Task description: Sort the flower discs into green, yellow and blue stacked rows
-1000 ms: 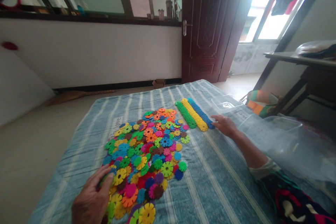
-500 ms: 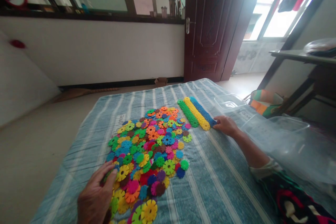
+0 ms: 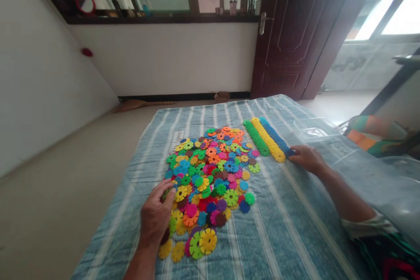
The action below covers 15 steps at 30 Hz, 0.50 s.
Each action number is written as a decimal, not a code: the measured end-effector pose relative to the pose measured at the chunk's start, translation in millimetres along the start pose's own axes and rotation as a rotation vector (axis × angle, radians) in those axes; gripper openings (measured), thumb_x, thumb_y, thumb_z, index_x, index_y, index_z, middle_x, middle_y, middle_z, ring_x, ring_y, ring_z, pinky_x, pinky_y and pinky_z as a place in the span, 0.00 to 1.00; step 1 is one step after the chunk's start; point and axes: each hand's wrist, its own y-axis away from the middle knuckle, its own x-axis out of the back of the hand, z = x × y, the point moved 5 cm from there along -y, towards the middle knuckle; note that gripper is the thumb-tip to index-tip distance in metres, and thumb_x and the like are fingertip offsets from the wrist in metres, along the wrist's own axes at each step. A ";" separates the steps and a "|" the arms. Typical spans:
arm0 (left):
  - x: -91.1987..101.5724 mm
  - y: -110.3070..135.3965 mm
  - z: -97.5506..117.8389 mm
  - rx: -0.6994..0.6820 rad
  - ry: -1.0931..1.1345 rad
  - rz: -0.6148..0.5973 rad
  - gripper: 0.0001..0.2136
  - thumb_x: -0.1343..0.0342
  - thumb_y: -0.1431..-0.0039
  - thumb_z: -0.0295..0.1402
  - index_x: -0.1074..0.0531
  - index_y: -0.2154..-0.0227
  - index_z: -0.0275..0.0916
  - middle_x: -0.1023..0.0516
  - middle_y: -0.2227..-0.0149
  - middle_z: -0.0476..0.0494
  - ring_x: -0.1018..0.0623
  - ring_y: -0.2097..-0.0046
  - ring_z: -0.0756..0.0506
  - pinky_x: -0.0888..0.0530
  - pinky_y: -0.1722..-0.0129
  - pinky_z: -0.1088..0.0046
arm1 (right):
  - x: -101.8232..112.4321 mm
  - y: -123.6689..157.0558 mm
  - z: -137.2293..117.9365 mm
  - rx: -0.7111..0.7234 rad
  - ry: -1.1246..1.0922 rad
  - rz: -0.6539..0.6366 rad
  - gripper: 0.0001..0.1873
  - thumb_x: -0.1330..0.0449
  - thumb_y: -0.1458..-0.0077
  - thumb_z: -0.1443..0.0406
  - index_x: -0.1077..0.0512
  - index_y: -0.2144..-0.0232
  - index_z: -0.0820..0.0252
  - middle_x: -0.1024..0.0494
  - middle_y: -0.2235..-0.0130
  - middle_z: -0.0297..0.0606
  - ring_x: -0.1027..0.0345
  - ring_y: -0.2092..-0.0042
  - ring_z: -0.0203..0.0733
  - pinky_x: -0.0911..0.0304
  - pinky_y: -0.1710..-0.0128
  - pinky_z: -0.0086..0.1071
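A heap of flower-shaped plastic discs [image 3: 210,170] in many colours lies on the striped cloth [image 3: 262,236]. My left hand [image 3: 154,216] rests at the heap's left edge, fingers stretched forward and thumb apart, touching discs there. To the heap's right, discs overlap in three straight rows: a green row [image 3: 256,138], a yellow row [image 3: 268,140] and a blue row [image 3: 274,134]. At the near end of the blue row, my right hand [image 3: 306,159] pinches a dark blue disc [image 3: 289,152]. Its other fingers are curled and partly hidden.
Clear plastic containers [image 3: 316,129] stand at the right side of the cloth, beyond my right forearm. An orange and green striped bin [image 3: 370,133] is behind them. At the back are a dark red door [image 3: 285,52] and a ledge [image 3: 164,19] holding a flask and a mirror.
The view has turned left, so everything appears shifted to the right. The right hand stays at the near end of the blue row and the left hand at the heap's edge.
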 end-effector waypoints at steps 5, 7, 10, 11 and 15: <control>-0.8 2.1 3.4 0.000 0.023 0.003 0.13 0.46 0.49 0.43 0.23 0.69 0.41 0.19 0.53 0.40 0.22 0.48 0.38 0.29 0.42 0.60 | 8.7 11.7 -8.9 -0.032 0.083 0.076 0.19 0.40 0.45 0.62 0.24 0.51 0.58 0.19 0.59 0.43 0.25 0.57 0.49 0.38 0.64 0.33; -1.2 2.8 4.2 -0.008 0.026 0.004 0.13 0.46 0.49 0.42 0.23 0.69 0.41 0.19 0.54 0.40 0.22 0.48 0.38 0.28 0.42 0.59 | 13.1 19.0 -26.1 -0.007 0.118 0.143 0.17 0.42 0.43 0.62 0.24 0.52 0.57 0.19 0.57 0.44 0.26 0.57 0.49 0.38 0.65 0.34; -1.7 3.7 4.0 -0.020 0.031 0.009 0.12 0.46 0.49 0.42 0.23 0.69 0.41 0.19 0.54 0.40 0.21 0.49 0.39 0.28 0.42 0.60 | 14.5 31.5 -69.2 0.100 0.075 0.194 0.14 0.43 0.42 0.64 0.23 0.55 0.53 0.20 0.56 0.42 0.26 0.59 0.46 0.39 0.66 0.32; -1.9 4.1 3.7 -0.023 0.030 0.009 0.12 0.46 0.48 0.42 0.23 0.69 0.41 0.19 0.54 0.40 0.22 0.49 0.39 0.29 0.42 0.60 | 13.4 35.8 -87.3 0.165 0.036 0.188 0.13 0.43 0.41 0.64 0.23 0.56 0.53 0.20 0.57 0.41 0.26 0.59 0.45 0.39 0.66 0.31; -3.0 5.2 2.9 -0.026 0.022 0.000 0.12 0.46 0.48 0.41 0.23 0.68 0.39 0.19 0.53 0.39 0.22 0.48 0.38 0.29 0.41 0.58 | 4.8 52.8 -161.0 0.465 -0.121 0.076 0.10 0.44 0.39 0.64 0.22 0.61 0.54 0.21 0.63 0.38 0.28 0.63 0.41 0.41 0.66 0.30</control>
